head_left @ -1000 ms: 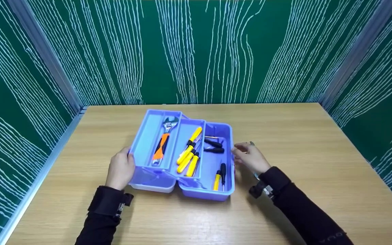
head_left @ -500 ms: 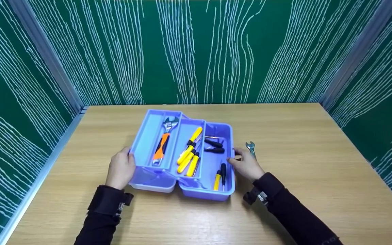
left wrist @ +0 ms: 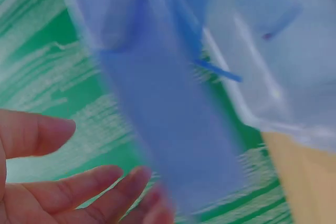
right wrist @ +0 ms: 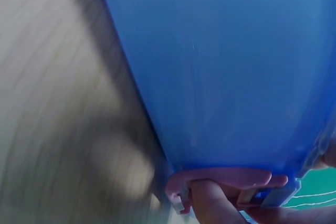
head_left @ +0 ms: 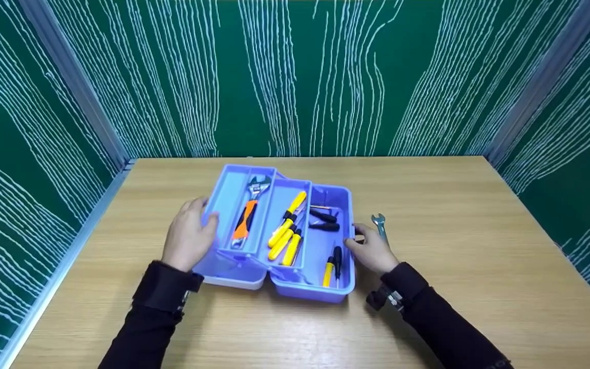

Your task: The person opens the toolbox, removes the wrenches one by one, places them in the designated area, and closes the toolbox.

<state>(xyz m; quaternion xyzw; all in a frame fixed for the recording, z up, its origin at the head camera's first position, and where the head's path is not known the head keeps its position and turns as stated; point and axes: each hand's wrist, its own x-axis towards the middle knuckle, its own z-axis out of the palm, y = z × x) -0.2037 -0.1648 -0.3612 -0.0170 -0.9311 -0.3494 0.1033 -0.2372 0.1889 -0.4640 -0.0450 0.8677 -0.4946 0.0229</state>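
A blue-purple plastic toolbox (head_left: 310, 293) stands unfolded on the table. My left hand (head_left: 188, 237) is beside its raised left tray (left wrist: 168, 103); thumb and fingers are spread and hold nothing. At the opposite side my right hand (head_left: 375, 252) grips the toolbox wall, thumb at the rim, with a finger at the pinkish latch (right wrist: 231, 176) in the right wrist view. An adjustable wrench (head_left: 245, 221) with orange-black grip lies in the upper tray. Several yellow-handled screwdrivers (head_left: 280, 243) fill the middle tray. Black-handled tools (head_left: 324, 226) and another yellow handle (head_left: 328, 272) lie in the base.
A small open-end wrench (head_left: 378, 222) lies on the wooden table (head_left: 469, 287), just beyond my right hand. Green walls (head_left: 346, 102) with white wavy lines enclose the table at the back and both sides.
My left hand has let go of the tray's edge and moved slightly up and right, fingers spreading. My right hand has shifted left onto the toolbox rim, uncovering the small wrench.
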